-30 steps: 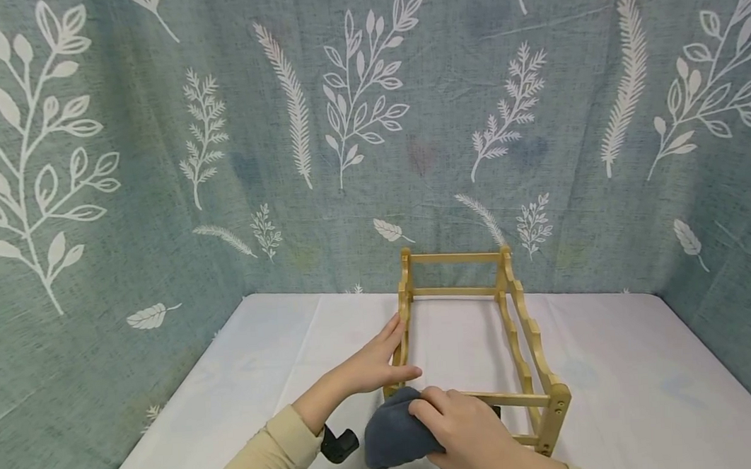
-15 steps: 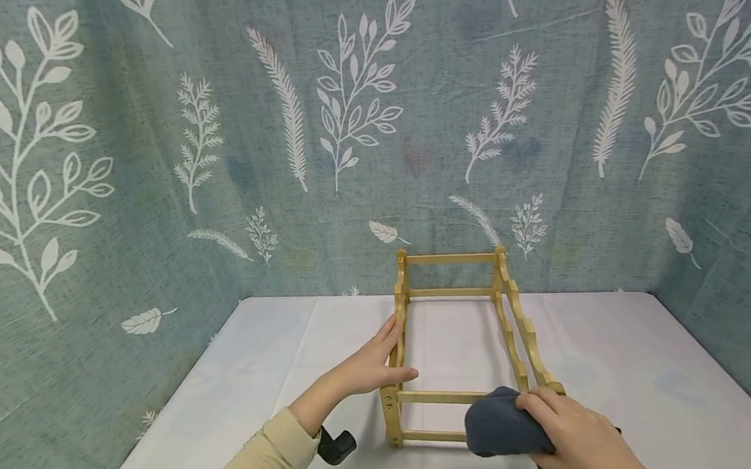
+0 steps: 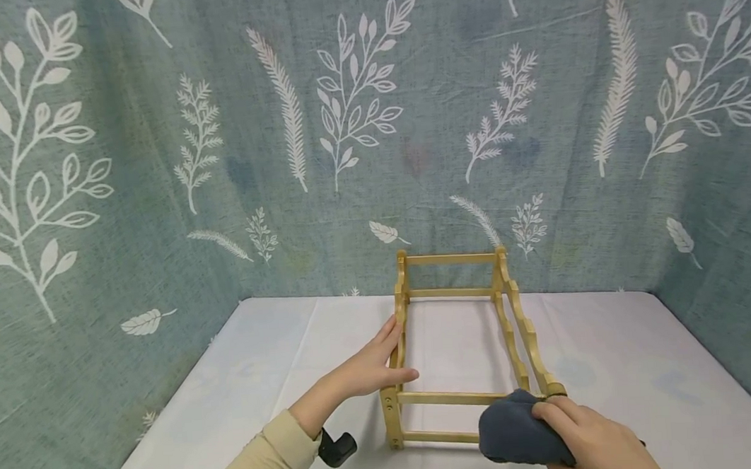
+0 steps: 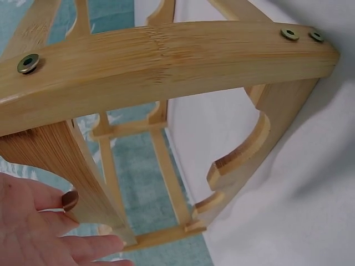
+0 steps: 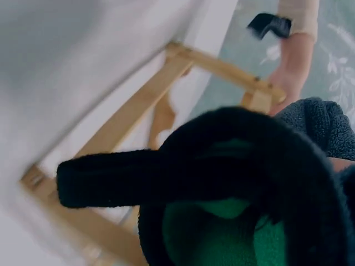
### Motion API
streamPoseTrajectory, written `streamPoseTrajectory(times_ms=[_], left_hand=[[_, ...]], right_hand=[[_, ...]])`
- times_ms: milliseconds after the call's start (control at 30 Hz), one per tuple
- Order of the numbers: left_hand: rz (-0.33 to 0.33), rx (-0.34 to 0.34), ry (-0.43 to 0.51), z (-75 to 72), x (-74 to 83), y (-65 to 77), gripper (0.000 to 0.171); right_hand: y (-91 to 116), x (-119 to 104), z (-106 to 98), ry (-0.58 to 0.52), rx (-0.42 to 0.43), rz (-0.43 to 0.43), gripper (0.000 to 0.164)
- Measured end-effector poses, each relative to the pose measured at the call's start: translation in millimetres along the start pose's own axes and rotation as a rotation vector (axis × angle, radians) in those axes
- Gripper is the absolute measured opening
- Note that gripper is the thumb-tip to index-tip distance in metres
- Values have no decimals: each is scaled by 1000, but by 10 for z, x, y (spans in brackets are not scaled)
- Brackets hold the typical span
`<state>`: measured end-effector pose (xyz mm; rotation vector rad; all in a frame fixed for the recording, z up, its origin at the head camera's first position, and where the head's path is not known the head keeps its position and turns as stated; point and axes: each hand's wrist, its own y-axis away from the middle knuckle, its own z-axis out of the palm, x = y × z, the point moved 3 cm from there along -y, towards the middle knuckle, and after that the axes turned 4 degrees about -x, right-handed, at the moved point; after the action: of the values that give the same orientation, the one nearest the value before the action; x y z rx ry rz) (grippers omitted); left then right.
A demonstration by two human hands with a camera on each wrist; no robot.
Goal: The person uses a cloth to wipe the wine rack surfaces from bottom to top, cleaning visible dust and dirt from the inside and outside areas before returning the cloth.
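A light wooden rack [image 3: 444, 399] with scalloped side rails stands lengthwise on the white table. My left hand [image 3: 366, 369] rests along its left side rail near the front, fingers extended. The left wrist view shows that hand [image 4: 33, 233] beside a scalloped rail, with the rack's end post [image 4: 166, 58] crossing above. In my right hand [image 3: 596, 435] is a bunched dark blue-grey cloth [image 3: 520, 432], held at the rack's near right corner. It covers part of the near crossbars. From the right wrist, the cloth's fluffy terry surface [image 5: 319, 122] shows at the right edge.
A white-covered table [image 3: 664, 382] extends on both sides of the rack. Green-blue curtains [image 3: 320, 159] with white leaf prints enclose the back and sides. A black device [image 3: 338, 449] sits at the left wrist. A dark strap [image 5: 111, 180] fills much of the right wrist view.
My right hand has carried the cloth rightward along the rack's near end, from the left part to the right corner, slowing lately. The left hand stays on the left rail.
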<state>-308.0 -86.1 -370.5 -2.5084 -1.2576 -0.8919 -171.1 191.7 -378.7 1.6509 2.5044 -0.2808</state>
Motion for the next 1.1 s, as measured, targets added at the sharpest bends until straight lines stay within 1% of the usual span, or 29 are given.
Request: streamPoseTrajectory(times_ms=[100, 133, 233, 300, 333, 400, 467, 567, 667, 767, 900, 1033, 1100], left_hand=[[7, -6, 0, 9, 11, -23, 92], [10, -6, -4, 10, 14, -30, 92], [10, -3, -18, 12, 15, -49, 92], [12, -4, -22, 14, 18, -60, 92], [16, -4, -26, 17, 20, -67, 92], [26, -9, -24, 28, 27, -83, 92], [37, -16, -19, 40, 37, -95, 92], [40, -20, -16, 53, 43, -104, 92], [23, -22, -17, 54, 39, -95, 92], [15, -16, -22, 45, 26, -77, 92], [15, -4, -19, 32, -16, -50, 92], [12, -6, -1, 18, -61, -17, 95], [18, -12, 3, 9, -73, -3, 96]], right_hand=[[-85, -205, -38, -8, 93, -163, 52], [-122, -287, -45, -2, 140, -215, 52], [-264, -546, -41, 13, 250, -357, 53], [-374, -720, -13, 23, 299, -440, 53], [-427, -797, 6, 29, 321, -474, 53], [-524, -914, 45, 41, 328, -514, 54], [-583, -983, 76, 56, 339, -523, 53], [-604, -974, 96, 67, 282, -471, 53], [-537, -873, 80, 57, 189, -371, 51], [-424, -697, 61, 45, 127, -267, 51], [-270, -407, 59, 17, 49, -127, 52], [-152, -121, 61, -45, -57, 67, 52], [-105, 4, 52, -51, -94, 160, 54]])
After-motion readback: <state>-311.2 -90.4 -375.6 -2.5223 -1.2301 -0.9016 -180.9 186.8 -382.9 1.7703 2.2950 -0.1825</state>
